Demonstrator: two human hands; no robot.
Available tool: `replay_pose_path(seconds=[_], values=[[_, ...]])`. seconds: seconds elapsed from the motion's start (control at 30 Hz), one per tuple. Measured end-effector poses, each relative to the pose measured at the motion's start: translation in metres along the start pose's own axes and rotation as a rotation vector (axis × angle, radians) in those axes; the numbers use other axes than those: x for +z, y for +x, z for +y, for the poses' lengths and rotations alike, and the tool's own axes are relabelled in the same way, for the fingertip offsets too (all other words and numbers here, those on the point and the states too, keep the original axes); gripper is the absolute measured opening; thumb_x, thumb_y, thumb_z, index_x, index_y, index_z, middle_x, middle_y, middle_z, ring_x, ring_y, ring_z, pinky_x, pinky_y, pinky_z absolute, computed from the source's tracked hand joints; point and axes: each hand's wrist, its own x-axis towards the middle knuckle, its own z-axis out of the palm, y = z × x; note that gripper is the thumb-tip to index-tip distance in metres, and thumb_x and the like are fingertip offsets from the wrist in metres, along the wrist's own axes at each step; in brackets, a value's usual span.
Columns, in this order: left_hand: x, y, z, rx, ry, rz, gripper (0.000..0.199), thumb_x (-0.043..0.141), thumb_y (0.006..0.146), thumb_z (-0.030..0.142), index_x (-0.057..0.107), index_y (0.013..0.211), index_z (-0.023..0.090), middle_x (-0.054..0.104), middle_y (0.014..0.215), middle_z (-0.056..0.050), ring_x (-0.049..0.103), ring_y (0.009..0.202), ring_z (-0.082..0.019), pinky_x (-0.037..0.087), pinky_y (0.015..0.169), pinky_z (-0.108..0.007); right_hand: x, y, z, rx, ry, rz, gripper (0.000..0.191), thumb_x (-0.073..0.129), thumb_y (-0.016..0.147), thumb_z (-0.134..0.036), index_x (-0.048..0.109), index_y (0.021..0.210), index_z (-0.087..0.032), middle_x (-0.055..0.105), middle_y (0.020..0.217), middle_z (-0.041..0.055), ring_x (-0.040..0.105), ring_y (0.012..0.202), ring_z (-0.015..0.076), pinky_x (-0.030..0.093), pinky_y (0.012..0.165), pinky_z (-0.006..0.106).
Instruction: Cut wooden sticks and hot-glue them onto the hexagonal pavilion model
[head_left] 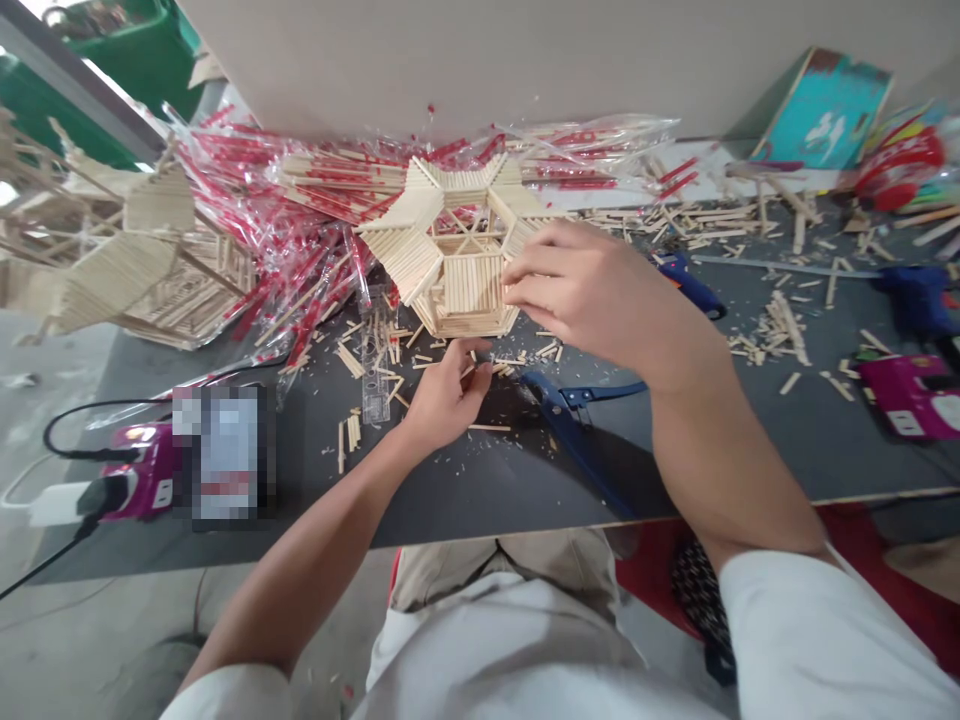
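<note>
A hollow model of thin wooden sticks (471, 285), built from panels around openings, stands on the dark table in front of me. My right hand (581, 285) is at its right side, thumb and fingers pinched together against the panel edge. Whatever lies between those fingertips is hidden. Below the model's front edge, my left hand (454, 392) rests low over the table with fingers loosely curled and thumb apart from the index finger. Blue-handled cutters (574, 420) lie just right of it. A clear plastic ruler (375, 365) lies to its left, among short stick pieces.
Bundles of sticks in red-marked plastic wrap (292, 190) line the wall. A larger stick structure (150, 250) stands at left. A phone (229, 455) lies beside a purple power strip (146, 470). Blue glue guns (919, 300) (690, 285) and another purple strip (911, 395) are at right.
</note>
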Motion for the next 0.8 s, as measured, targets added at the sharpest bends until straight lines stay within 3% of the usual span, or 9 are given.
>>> replay_pose_path(seconds=[0.23,0.8], values=[[-0.0011,0.0008,0.0039,-0.007,0.028,-0.011,0.022,0.054,0.105,0.03,0.062,0.124,0.021,0.039,0.06,0.008,0.043,0.052,-0.012,0.034,0.058,-0.025,0.0034,-0.0002,0.0044,0.0,-0.003,0.017,0.034,0.046,0.105,-0.015,0.077,0.112,-0.027,0.076,0.118,0.0065,0.061,0.131,0.0323,0.049,0.114,0.051],[0.0002,0.0012,0.0008,0.019,0.081,-0.024,0.02,0.055,0.106,0.032,0.064,0.121,0.022,0.043,0.063,0.006,0.046,0.053,-0.013,0.036,0.058,-0.024,0.0022,0.0014,0.0079,0.008,0.088,0.01,0.027,0.051,0.104,-0.015,0.076,0.102,-0.026,0.076,0.117,0.0056,0.06,0.131,0.0306,0.05,0.114,0.049]])
